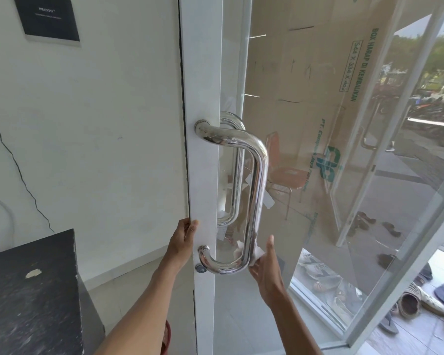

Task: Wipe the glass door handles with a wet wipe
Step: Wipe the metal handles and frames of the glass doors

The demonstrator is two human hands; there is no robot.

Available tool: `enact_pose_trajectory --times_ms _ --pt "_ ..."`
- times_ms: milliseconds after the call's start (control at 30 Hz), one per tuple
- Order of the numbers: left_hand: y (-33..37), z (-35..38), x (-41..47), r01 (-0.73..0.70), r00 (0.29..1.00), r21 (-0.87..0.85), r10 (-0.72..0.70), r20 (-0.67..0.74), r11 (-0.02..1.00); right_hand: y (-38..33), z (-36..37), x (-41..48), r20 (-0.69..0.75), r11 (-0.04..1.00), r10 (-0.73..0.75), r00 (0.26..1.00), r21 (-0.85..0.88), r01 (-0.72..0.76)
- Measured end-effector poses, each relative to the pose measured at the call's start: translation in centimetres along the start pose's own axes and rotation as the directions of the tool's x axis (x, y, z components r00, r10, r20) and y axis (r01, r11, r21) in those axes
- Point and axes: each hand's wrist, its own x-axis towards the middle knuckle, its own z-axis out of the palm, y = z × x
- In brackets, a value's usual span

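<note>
Right hand wraps the wet wipe round the handle at 5 o'clock; left hand grips the door frame. Best squeeze firmly, sweeping toward 12.

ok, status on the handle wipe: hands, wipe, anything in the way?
Left hand grips the door frame edge. Right hand holds wet wipe round the near handle, at its lower bend. Nothing blocking the handle.

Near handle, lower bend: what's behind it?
A white wet wipe, held by the right hand, wraps behind the near handle; past the glass, a second handle. The wipe's middle is covered.
</note>
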Motion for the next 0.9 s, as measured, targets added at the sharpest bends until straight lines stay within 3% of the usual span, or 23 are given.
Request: enact_pose_trajectory --times_ms 233,467,567,767,900 --pt "0.4 0.1 -0.4 -0.003 1.000 -0.009 0.002 -0.012 1.000 -6.2 0.5 0.5 0.058 0.980 -0.191 0.980 -0.039 0.194" --pt "0.4 0.0 -0.3 0.022 1.000 0.006 -0.022 0.001 1.000 0.0 0.5 -0.4 -0.135 0.985 -0.121 0.983 -0.142 0.102" --pt "0.6 0.0 -0.3 0.021 1.000 0.010 -0.021 0.000 1.000 -0.4 1.1 -1.4 -0.158 0.988 -0.109 0.981 -0.130 0.089" --pt "0.9 -0.1 -0.3 0.049 0.999 0.014 -0.049 0.023 0.999 -6.3 2.2 -1.3 -0.133 0.932 -0.334 0.933 -0.196 0.305" --pt "1.5 -0.2 -0.7 0.074 0.995 0.019 -0.075 0.065 0.997 -8.1 2.8 -2.4 -0.103 0.905 -0.392 0.914 -0.219 0.364"
